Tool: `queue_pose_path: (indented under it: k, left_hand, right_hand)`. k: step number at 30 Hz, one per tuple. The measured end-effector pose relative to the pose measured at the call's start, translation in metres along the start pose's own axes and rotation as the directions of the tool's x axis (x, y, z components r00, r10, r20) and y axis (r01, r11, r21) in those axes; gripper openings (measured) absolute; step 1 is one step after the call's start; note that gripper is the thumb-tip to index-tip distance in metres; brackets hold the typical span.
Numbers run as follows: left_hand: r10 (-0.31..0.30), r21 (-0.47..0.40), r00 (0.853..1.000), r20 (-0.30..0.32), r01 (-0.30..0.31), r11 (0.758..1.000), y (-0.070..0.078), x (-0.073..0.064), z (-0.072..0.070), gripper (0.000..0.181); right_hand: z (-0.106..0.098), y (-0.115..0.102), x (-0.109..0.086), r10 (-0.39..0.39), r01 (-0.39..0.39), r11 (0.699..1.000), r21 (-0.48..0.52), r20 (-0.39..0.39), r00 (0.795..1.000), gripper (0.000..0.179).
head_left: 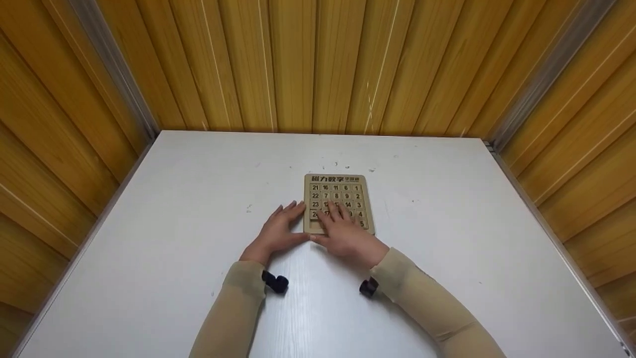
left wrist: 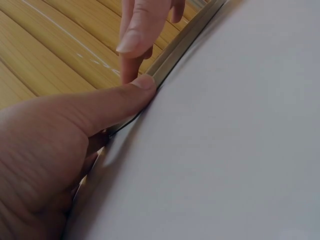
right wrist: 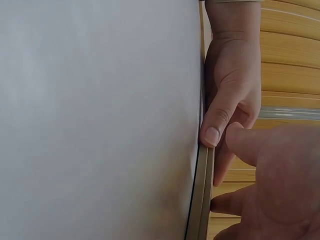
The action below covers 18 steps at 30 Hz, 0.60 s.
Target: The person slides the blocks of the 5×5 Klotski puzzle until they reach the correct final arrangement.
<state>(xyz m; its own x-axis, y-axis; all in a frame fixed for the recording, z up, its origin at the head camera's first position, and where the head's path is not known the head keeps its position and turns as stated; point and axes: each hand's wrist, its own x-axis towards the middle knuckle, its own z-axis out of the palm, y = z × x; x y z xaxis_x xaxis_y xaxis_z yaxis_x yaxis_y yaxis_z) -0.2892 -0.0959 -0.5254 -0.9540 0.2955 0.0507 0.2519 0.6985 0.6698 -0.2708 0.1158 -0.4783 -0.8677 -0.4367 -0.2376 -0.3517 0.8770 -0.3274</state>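
Note:
A tan sliding number puzzle [head_left: 337, 181] lies flat on the table, with black numbers on its square tiles and black lettering along its top. My left hand [head_left: 279, 231] holds it at the lower left corner, fingertips against the left side and thumb by the bottom edge. My right hand [head_left: 348, 238] lies over the lower tiles with fingers spread and fairly straight, fingertips touching them. It hides several numbers. In the left wrist view the left thumb [left wrist: 122, 102] presses the puzzle's edge. The right wrist view shows the right fingers [right wrist: 227, 202] at the tile face.
The white table [head_left: 447, 209] carries small dark marks beyond the puzzle. Wood-patterned panels [head_left: 293, 64] rise behind and at both sides, with grey metal posts [head_left: 551, 74] at the corners. A small black camera [head_left: 276, 282] sits on each wrist, over tan sleeves.

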Motion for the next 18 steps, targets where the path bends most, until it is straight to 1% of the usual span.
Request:
queue_pose_path:
  k: [4,11,15,18]
  left_hand:
    - [-0.011,-0.001,1.0,-0.001,0.011,1.0,0.0,0.0,0.0,0.089]
    - [0.0,-0.002,1.0,-0.001,0.0,1.0,-0.001,0.0,0.0,0.089]
    - [-0.005,-0.01,1.0,0.0,0.005,1.0,-0.001,0.001,0.0,0.09]
    - [-0.007,-0.005,1.0,-0.002,0.007,1.0,0.0,0.001,0.001,0.089]
  right_hand:
    - [0.003,0.001,-0.005,-0.002,0.002,1.0,-0.018,0.001,1.0,0.081]
    - [0.006,-0.001,-0.016,0.003,-0.003,1.0,-0.014,0.023,1.0,0.08]
    - [0.004,-0.002,-0.022,-0.004,0.004,1.0,-0.013,0.029,1.0,0.079]
    - [0.0,-0.003,-0.022,-0.005,0.005,1.0,0.004,0.021,1.0,0.077]
